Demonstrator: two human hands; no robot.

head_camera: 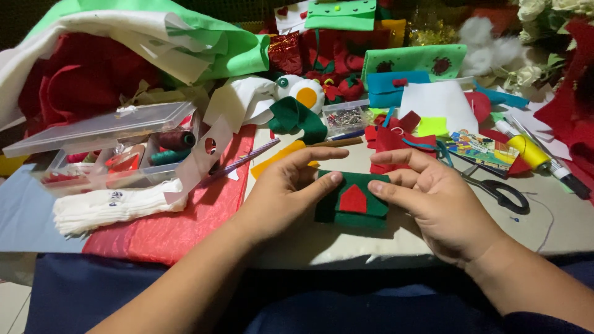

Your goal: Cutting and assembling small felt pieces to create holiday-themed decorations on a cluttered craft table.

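Currently both hands, left hand (281, 188) and right hand (433, 201), pinch the green felt pouch (352, 204) with thumbs; red patch (353, 200) may shift. Scissors (498, 190) at 3 o'clock: snag risk.

At the frame's centre, the left hand (281, 192) and right hand (433, 198) pinch a dark green felt pouch (351, 204) with a red house-shaped patch (353, 200), scissors (495, 188) lying to the right.

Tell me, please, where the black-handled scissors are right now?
In the head view, the scissors lie on the table just beyond the right hand, below the yellow thread spool.
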